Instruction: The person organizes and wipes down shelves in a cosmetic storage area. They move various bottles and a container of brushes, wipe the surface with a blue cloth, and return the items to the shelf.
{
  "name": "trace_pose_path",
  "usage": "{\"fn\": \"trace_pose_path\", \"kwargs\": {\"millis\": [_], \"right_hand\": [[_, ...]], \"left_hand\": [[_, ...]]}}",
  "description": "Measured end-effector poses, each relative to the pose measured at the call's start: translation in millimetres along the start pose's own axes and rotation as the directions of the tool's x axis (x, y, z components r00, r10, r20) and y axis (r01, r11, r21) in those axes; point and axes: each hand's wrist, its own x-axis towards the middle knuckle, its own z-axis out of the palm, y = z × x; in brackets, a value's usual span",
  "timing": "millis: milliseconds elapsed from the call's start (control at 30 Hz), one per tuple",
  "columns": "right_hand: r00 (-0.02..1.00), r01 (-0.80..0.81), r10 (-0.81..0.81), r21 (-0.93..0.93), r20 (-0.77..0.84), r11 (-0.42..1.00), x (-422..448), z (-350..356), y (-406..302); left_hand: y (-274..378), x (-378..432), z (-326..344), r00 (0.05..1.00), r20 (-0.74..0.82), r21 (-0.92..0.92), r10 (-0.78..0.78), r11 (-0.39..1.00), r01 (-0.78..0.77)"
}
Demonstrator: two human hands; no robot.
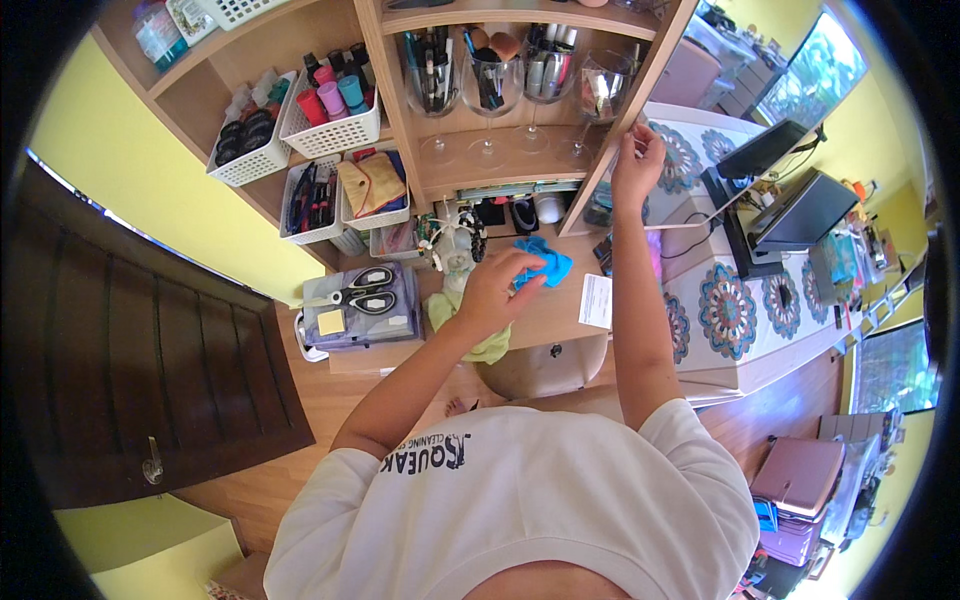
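My left hand (496, 291) is over the wooden desk (551, 319), fingers curved and thumb apart. Just past its fingertips is a crumpled blue cloth (546, 262); whether they touch it is unclear. A lime-green cloth (487, 349) lies partly hidden beneath that hand and wrist. Higher up, my right hand (639, 154) has curled fingers at the edge of a mirrored panel (690, 180), beside the shelf's upright side. Its grip is hard to make out. A white printed card (595, 301) rests on the desk between my arms.
Stemmed glasses (491, 82) with makeup brushes fill a shelf. White baskets (334, 131) hold bottles at left. Scissors (360, 291) and a yellow note pad (331, 322) top a grey case (397, 326). A small figure (455, 259) carries beads. A chair (547, 367) stands in front.
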Motion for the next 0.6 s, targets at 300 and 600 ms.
{"fn": "trace_pose_path", "kwargs": {"millis": [300, 600], "right_hand": [[0.999, 0.047, -0.047, 0.017, 0.007, 0.999, -13, 2, -3], [0.874, 0.485, -0.448, -0.273, 0.190, 0.831, 29, -35, -42]], "left_hand": [[0, -16, -15, 0.989, -0.078, -0.018, -0.123, 0.992, 0.122], [6, 12, -20, 0.983, -0.025, -0.066, -0.182, 0.981, 0.180]]}}
